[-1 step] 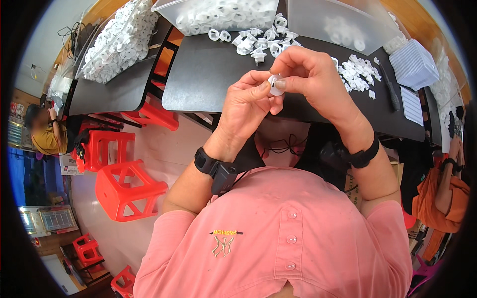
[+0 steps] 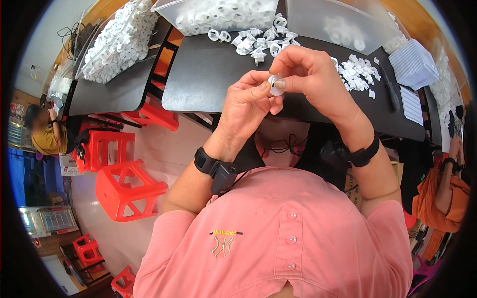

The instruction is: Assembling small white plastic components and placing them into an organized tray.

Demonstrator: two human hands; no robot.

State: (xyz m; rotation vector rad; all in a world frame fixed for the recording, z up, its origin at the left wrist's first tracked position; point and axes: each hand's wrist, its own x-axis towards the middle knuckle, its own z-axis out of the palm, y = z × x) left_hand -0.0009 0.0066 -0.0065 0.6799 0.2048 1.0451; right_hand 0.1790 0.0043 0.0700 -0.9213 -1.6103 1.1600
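Above the table's near edge, my left hand (image 2: 249,99) pinches a small round white plastic part (image 2: 276,87) between thumb and fingers. A dark slot shows on the part's face. My right hand (image 2: 313,74) has its thumb and index finger closed on the same part from the right; its other fingers curl, and their tips are partly hidden. Beyond my hands lies a loose group of similar white plastic parts (image 2: 258,55). To the right of my right hand is a pile of smaller white plastic pieces (image 2: 360,73).
Two translucent bins (image 2: 328,30) of white parts line the far side of the black table (image 2: 194,84). At right are a dark-handled tool (image 2: 390,89), stacked white trays (image 2: 413,64) and a person in orange (image 2: 442,198). Red stools (image 2: 126,191) and another person (image 2: 49,131) are at left.
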